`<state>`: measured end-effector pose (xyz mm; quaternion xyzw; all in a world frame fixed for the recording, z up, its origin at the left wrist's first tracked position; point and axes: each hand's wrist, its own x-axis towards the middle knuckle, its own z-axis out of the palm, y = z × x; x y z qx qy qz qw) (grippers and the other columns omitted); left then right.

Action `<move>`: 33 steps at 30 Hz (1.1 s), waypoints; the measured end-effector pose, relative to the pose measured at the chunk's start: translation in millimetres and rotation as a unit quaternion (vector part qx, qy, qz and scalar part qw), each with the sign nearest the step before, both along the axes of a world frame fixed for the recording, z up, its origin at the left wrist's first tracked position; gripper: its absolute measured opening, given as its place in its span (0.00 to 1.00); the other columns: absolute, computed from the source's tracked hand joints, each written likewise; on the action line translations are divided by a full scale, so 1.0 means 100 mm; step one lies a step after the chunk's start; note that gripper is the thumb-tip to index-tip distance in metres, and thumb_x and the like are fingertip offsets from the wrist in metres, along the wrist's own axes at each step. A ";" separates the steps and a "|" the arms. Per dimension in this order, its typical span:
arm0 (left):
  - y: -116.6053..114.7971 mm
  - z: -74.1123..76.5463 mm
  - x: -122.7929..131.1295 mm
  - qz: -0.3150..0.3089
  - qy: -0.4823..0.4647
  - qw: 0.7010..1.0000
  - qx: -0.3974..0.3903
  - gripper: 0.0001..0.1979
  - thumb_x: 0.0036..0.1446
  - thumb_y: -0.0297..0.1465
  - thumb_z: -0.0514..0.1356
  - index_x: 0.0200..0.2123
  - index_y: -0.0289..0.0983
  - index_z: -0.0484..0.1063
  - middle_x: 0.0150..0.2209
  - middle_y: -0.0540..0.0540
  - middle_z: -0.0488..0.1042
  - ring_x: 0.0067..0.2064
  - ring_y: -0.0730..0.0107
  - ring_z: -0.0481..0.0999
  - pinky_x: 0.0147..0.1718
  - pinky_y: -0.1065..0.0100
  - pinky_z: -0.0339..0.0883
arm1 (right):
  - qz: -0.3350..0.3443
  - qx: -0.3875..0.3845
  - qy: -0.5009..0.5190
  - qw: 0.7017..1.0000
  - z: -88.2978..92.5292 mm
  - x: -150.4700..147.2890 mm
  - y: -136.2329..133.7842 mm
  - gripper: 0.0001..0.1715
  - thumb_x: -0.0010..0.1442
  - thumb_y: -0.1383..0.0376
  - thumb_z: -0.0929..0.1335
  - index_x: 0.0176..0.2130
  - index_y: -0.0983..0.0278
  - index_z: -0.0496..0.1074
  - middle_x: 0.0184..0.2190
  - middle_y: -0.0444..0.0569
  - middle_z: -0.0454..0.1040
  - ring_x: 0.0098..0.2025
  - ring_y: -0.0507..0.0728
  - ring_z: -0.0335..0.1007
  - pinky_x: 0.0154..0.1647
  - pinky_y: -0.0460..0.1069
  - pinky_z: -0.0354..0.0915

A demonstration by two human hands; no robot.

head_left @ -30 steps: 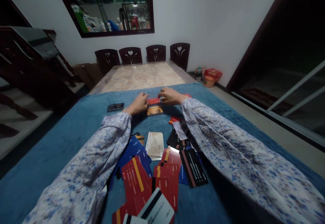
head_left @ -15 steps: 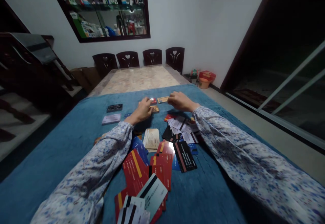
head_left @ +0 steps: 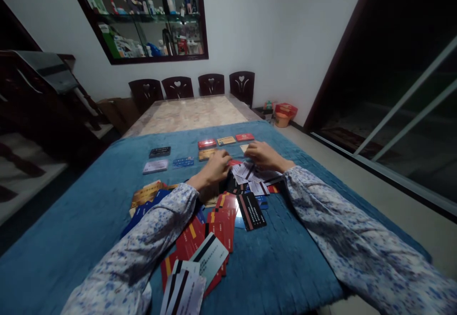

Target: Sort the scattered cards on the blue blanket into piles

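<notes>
The left hand (head_left: 217,165) was held half-closed, its fingers bent down at a red card (head_left: 234,162); whether the card was gripped could not be told. The right hand (head_left: 264,155), also partly curled, was placed nearer the right edge of the surface (head_left: 310,258), its fingertips beside a cream card (head_left: 243,148); its hold could not be made out. Between and below the hands, white cards (head_left: 246,170) were loosely spread. Closer to the near edge, a striped black card (head_left: 252,210) was laid beside fanned red cards (head_left: 224,224), which were partly covered by silver cards (head_left: 212,253). Toward the left edge, a black stack (head_left: 160,152) was set behind a lilac stack (head_left: 155,166). Toward the far edge, a yellow stack (head_left: 226,141) was flanked by two red stacks (head_left: 207,143).
</notes>
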<state>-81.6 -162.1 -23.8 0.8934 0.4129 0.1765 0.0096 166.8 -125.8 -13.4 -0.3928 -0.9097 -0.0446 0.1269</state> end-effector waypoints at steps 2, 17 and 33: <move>-0.09 0.01 0.08 -0.010 0.020 1.000 -0.007 0.14 0.66 0.30 0.56 0.50 0.36 0.77 0.53 0.36 0.73 0.54 0.53 0.71 0.56 0.50 0.66 | 0.006 -0.008 0.007 1.000 -0.05 0.04 -0.04 0.17 0.67 0.70 0.65 0.48 0.61 0.80 0.47 0.55 0.78 0.51 0.61 0.68 0.46 0.51 0.58; -0.34 0.15 0.23 -0.041 0.139 0.986 -0.076 0.19 0.57 0.21 0.56 0.49 0.40 0.77 0.54 0.42 0.76 0.56 0.52 0.64 0.51 0.52 0.56 | 0.078 -0.020 0.056 0.995 -0.37 0.10 -0.10 0.20 0.65 0.73 0.65 0.51 0.61 0.81 0.53 0.53 0.81 0.51 0.60 0.77 0.48 0.52 0.67; -0.34 0.12 0.17 0.003 0.114 0.991 -0.068 0.13 0.68 0.36 0.56 0.43 0.34 0.77 0.51 0.37 0.76 0.55 0.53 0.71 0.53 0.53 0.62 | 0.059 -0.041 0.038 0.997 -0.31 0.09 -0.21 0.18 0.68 0.58 0.69 0.52 0.61 0.79 0.51 0.57 0.78 0.54 0.65 0.69 0.50 0.57 0.65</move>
